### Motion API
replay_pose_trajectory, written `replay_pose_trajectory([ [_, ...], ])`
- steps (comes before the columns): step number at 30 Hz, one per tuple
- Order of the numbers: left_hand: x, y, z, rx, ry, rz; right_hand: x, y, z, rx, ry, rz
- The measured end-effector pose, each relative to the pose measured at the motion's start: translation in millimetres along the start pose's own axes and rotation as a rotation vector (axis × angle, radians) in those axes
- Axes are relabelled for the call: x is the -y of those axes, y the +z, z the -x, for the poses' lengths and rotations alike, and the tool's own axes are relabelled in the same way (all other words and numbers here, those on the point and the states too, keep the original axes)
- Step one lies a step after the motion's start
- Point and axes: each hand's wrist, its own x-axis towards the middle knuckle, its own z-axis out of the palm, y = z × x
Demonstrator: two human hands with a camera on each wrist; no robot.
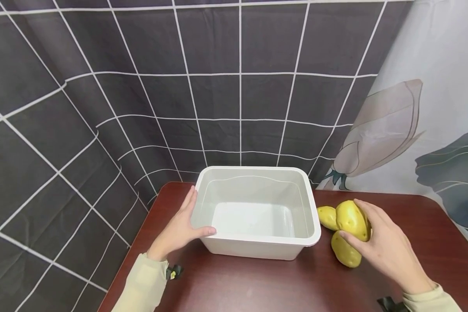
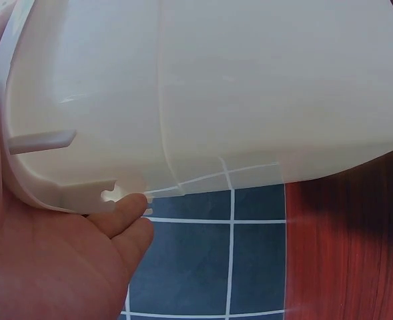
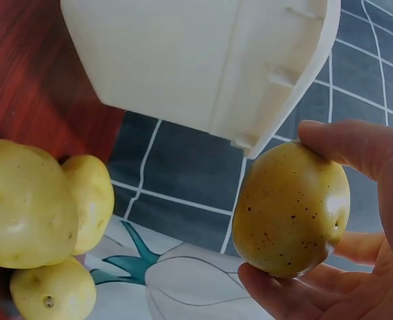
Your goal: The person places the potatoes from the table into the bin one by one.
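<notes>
A white plastic basin (image 1: 253,249) stands on the table. At its left side my left hand (image 1: 181,229) holds the rim, thumb over the near left corner and fingers along the outer side. From the left wrist view, the fingers (image 2: 133,220) reach under the rim beside the basin's outer wall (image 2: 216,87). To the right of the basin, my right hand (image 1: 390,242) grips a yellow potato (image 3: 289,210) with dark specks between thumb and fingers. Three more potatoes (image 3: 26,203) lie close together, partly hidden behind the held one in the head view.
The dark red wooden table (image 1: 249,286) carries everything. A dark cloth with a white grid (image 1: 214,95) hangs behind and to the left. On the right hangs a pale cloth with flower prints (image 1: 433,164).
</notes>
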Motion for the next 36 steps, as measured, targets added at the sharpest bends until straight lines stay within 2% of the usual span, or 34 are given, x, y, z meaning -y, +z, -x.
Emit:
replay_pose_trajectory([
  [21,-1.7,-1.5,-0.3,0.003,-0.009,-0.004,12.4,-1.5,-21.7,0.026,-0.071,-0.021],
  [30,-2.7,-2.0,-0.6,0.002,-0.01,-0.007,20.9,1.0,-28.1,0.035,-0.056,-0.058],
  [36,-2.8,-0.8,0.3,0.003,-0.014,0.004,25.4,1.2,-30.8,0.042,-0.076,-0.065],
])
